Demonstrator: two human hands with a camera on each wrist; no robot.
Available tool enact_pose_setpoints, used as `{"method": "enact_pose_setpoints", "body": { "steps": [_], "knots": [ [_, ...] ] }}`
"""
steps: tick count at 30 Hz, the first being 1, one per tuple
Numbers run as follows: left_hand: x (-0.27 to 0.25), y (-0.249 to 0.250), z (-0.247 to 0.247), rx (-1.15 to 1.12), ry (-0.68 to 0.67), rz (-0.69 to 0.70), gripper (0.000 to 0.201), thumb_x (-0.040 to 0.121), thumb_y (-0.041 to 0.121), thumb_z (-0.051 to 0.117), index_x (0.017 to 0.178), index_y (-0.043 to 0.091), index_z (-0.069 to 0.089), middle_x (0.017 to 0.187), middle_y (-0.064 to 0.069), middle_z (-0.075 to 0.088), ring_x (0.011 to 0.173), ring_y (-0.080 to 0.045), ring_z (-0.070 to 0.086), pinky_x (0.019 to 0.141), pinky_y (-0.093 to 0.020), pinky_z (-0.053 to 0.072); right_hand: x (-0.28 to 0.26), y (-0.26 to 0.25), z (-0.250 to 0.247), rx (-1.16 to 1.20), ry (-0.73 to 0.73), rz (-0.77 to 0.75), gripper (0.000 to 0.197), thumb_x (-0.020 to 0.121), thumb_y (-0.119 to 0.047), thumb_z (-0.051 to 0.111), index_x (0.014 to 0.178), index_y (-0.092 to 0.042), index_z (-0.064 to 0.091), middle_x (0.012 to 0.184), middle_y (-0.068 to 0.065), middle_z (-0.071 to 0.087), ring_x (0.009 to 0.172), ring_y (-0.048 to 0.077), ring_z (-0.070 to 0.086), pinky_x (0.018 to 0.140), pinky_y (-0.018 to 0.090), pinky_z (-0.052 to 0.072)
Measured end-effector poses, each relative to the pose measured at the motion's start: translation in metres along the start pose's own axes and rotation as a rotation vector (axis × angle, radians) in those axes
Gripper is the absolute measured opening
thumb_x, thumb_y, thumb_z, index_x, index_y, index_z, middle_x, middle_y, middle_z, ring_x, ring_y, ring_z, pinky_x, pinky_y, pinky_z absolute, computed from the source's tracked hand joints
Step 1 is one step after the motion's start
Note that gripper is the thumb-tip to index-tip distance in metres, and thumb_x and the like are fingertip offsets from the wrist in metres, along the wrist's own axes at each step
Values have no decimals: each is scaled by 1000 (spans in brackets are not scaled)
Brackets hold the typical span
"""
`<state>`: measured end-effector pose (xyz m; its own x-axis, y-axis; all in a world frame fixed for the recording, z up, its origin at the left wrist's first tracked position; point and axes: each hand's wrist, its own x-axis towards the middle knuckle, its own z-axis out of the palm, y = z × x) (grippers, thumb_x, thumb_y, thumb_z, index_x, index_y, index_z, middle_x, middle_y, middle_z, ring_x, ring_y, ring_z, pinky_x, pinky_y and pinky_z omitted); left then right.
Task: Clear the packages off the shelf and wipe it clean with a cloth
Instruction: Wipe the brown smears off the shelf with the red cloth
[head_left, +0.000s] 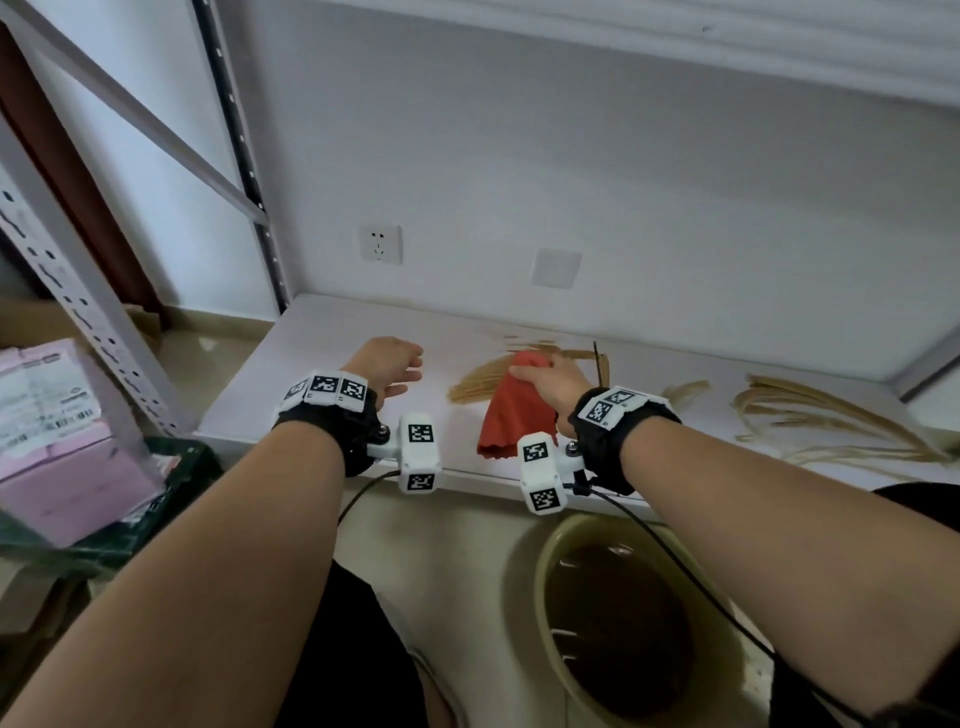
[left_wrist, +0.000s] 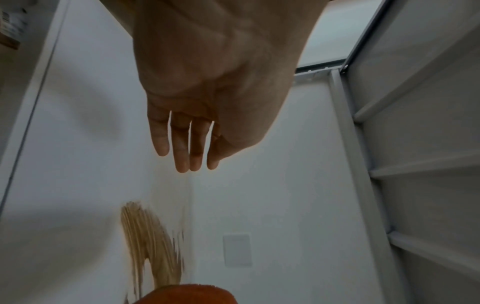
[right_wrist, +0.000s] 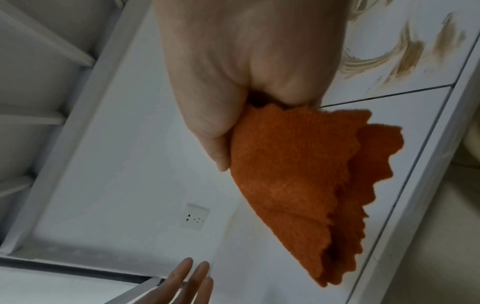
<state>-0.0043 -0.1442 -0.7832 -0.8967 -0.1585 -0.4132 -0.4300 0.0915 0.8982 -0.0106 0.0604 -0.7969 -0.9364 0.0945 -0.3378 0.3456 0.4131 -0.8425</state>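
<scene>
The white shelf (head_left: 322, 343) holds no packages and shows brown smears (head_left: 478, 382) in its middle and more smears (head_left: 810, 415) to the right. My right hand (head_left: 553, 382) grips a bunched orange-red cloth (head_left: 511, 410) over the middle smear; the cloth (right_wrist: 298, 181) hangs from my fist (right_wrist: 246, 82) above the shelf. My left hand (head_left: 392, 366) hovers over the shelf's left part with straight, relaxed fingers (left_wrist: 182, 148) and holds nothing. In the left wrist view the brown smear (left_wrist: 148, 236) lies beyond the fingertips, with the cloth (left_wrist: 182, 294) at the bottom edge.
A pink package (head_left: 62, 431) sits in a dark green crate (head_left: 176, 478) at the left, off the shelf. A basin (head_left: 550, 597) of brownish water stands on the floor below the shelf's front edge. A wall socket (head_left: 381, 244) and a blank plate (head_left: 556, 267) are behind. Upright posts (head_left: 78, 291) frame the left.
</scene>
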Motion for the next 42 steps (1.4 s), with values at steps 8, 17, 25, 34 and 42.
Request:
{"method": "enact_pose_setpoints", "body": {
  "steps": [8,17,25,34,42],
  "knots": [
    [51,-36,17,651,-13,10,34,95,3,40,121,8,61,134,-12,55,122,-29,53,95,-31,46,50,57,-7,-451,44,-32,45,86,-29,63,124,-10,52,135,13,46,121,29,48,97,30,32],
    [85,-86,59,1196,-139,-47,44,96,6,35,138,10,46,145,-10,42,132,-27,42,109,-33,37,108,99,26,-896,-379,-432,49,86,-16,60,133,-13,45,143,8,32,124,30,43,105,30,32],
    [99,-111,63,1390,-134,-26,50,89,8,35,137,17,47,135,-8,53,120,-27,52,96,-33,44,125,136,40,-1028,-457,-600,54,97,-32,42,147,-31,23,157,-6,18,146,21,11,116,45,10],
    [111,-104,48,1325,-100,58,45,92,11,38,129,27,60,135,-4,56,122,-26,52,104,-33,42,130,118,95,-962,-539,-645,62,97,-14,39,151,-30,12,159,-11,7,148,15,4,118,45,4],
    [117,-114,45,1140,63,8,46,88,7,41,123,26,64,128,-7,61,114,-27,58,98,-33,48,114,146,56,-918,-625,-720,59,96,-15,43,148,-33,21,156,-16,18,147,10,6,118,40,0]
  ]
}}
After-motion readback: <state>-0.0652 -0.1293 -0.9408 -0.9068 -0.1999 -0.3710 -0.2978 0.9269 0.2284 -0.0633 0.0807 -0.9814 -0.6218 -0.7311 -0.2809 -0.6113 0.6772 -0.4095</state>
